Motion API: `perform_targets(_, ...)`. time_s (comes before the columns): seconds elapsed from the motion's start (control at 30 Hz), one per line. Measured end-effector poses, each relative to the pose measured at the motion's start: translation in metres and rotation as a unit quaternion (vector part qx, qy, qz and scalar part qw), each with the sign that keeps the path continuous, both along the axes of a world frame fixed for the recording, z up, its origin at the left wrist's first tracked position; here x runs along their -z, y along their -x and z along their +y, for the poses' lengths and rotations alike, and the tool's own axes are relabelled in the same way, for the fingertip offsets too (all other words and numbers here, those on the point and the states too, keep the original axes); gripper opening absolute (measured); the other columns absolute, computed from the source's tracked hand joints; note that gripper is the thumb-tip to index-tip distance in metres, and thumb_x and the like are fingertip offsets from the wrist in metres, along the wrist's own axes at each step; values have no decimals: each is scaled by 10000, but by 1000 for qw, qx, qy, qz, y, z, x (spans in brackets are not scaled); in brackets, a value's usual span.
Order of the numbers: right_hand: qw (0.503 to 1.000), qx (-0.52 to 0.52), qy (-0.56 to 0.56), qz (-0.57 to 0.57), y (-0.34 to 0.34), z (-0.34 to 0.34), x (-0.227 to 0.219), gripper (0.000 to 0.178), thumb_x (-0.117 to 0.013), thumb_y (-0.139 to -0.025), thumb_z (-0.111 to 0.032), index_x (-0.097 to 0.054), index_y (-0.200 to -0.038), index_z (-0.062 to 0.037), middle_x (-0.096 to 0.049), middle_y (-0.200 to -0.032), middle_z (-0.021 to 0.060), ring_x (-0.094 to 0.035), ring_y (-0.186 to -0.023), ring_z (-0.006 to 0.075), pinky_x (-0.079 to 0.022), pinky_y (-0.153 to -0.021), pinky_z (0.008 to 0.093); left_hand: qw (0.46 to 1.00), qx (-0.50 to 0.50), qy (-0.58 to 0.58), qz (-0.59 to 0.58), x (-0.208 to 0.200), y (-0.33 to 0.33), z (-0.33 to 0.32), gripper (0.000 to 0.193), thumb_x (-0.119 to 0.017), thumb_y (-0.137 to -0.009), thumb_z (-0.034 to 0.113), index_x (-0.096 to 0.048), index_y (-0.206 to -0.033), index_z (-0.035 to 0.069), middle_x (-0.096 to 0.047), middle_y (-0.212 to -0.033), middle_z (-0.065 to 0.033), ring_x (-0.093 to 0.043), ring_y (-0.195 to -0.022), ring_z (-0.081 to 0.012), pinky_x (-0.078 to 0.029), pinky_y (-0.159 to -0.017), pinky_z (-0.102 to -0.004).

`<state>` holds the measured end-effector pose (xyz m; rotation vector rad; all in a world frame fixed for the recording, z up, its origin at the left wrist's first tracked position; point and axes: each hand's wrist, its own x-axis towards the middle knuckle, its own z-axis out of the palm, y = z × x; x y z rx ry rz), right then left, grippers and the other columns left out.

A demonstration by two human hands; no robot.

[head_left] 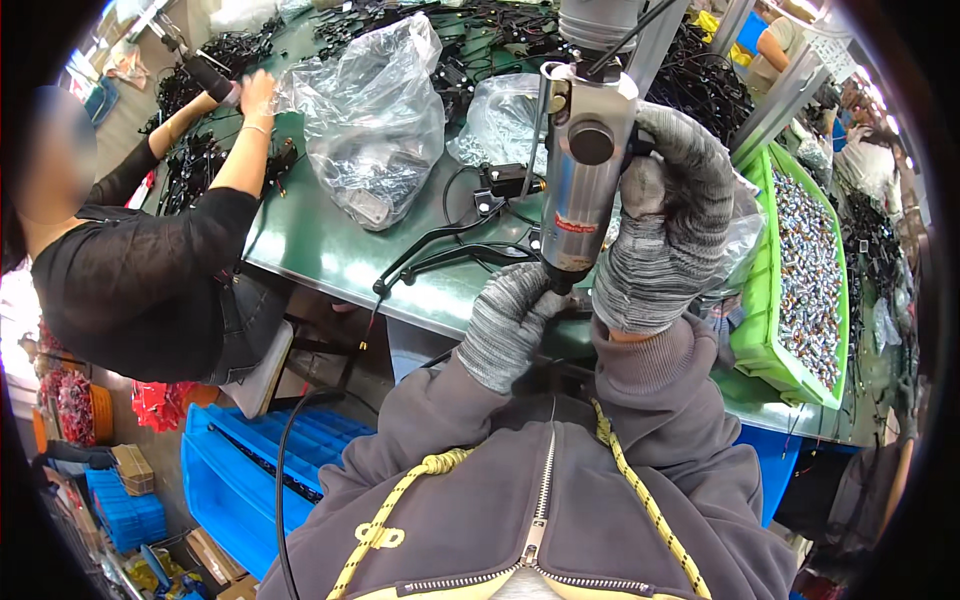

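Observation:
A silver, upright power screwdriver with a black nose stands in front of me, below a grey cylinder. My right hand, in a grey knitted glove, curls round its right side. At the black nose is my left hand, gloved alike, with the fingers closed; what they hold is hidden behind the tool and the glove. Black brake levers with cables lie on the green table just left of the tool. Beyond them is a small black box-shaped part with a cable.
A light green bin full of small metal parts stands at right. Clear plastic bags and heaps of black cabled parts cover the far table. A co-worker in black reaches in from the left. Blue crates stand below left. Metal posts rise at right.

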<state>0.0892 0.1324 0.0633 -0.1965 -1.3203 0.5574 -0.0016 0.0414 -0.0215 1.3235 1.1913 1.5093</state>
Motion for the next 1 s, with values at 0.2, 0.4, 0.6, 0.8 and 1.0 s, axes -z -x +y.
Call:
perform_targets(0.2,979,-180,84,-36,-7,8,1,293,-686,-928,-94,-642,-1203,-4,-679,-1120,83,-672,-964,195,-543,-866,294,989,40,34,-140,18,-2,-1,189,-645,-943,72,-671,-1111,-11,-718,-932,-99,-683,-880,-180,-532,-830,-325)
perform_targets(0.4,861,-315,176,-357,-28,16,-20,334,-602,-971,-254,-704,-1138,18,-720,-972,144,-688,-831,210,-553,-696,309,995,39,59,-77,20,4,0,308,-685,-950,128,-618,-1228,15,-685,-985,-40,-632,-946,-142,-507,-893,-306)
perform_targets(0.6,891,-362,147,-232,-19,38,3,362,-620,-967,-245,-665,-1160,58,-686,-1028,127,-668,-776,157,-528,-648,261,978,48,83,-187,17,8,-6,328,-832,-789,15,-650,-1059,55,-658,-997,-7,-610,-975,-114,-517,-894,-287)
perform_targets(0.8,939,-174,287,-79,7,-8,-20,384,-676,-939,-254,-657,-1161,59,-698,-858,106,-661,-681,154,-503,-581,223,988,37,50,-138,21,9,-3,306,-805,-819,6,-654,-1083,38,-679,-998,-16,-629,-972,-113,-530,-884,-285)
perform_targets(1.0,915,-263,246,-180,-21,14,-27,353,-642,-953,-293,-672,-1094,29,-683,-984,99,-626,-695,148,-494,-598,255,999,8,25,-46,17,1,2,289,-739,-899,55,-664,-1175,13,-700,-1040,-62,-650,-950,-117,-549,-839,-272)
